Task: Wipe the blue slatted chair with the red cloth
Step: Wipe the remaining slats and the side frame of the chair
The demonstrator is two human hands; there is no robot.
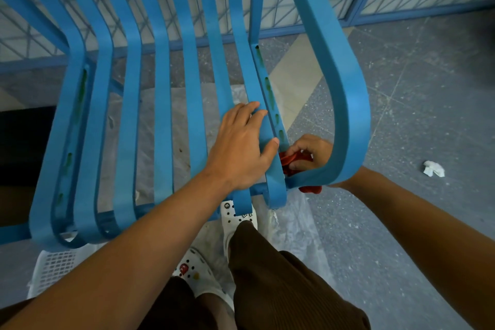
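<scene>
Both hands at the right side of the blue slatted chair.
The left hand lies spread on a slat; the right hand, fingers closed, grips the red cloth bunched behind the curved armrest.

one blue chair, one red cloth, two hands, two white clogs.

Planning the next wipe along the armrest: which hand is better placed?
Probably the right hand: it grips the red cloth against the armrest, while the left hand lies flat on a slat.
</scene>
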